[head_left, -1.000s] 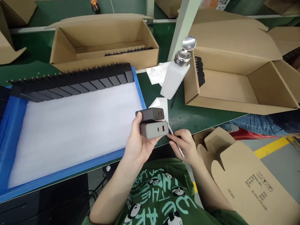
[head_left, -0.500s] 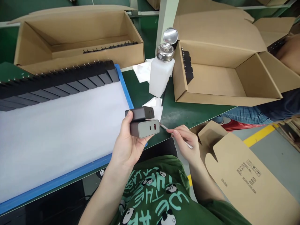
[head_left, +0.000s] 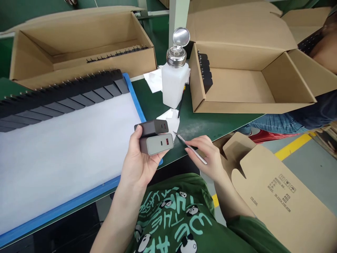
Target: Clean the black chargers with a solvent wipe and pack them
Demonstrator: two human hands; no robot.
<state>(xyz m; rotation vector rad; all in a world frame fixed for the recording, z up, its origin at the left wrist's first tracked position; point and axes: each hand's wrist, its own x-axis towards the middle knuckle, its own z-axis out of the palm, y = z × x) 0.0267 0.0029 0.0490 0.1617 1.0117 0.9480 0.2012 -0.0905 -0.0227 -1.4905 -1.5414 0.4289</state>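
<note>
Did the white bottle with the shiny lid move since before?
No. The bottle stands in the same spot, just left of the open box on the right. Only the camera's view shifted.

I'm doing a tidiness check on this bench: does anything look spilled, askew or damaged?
A pale, dusty-looking smear marks the green tabletop beside the crumpled white paper; spill or wear, I cannot tell. The shiny metal lid of the whitish bottle stands open. I see no clear damage.

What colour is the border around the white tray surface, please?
The border is blue, best seen in the head view.
</note>
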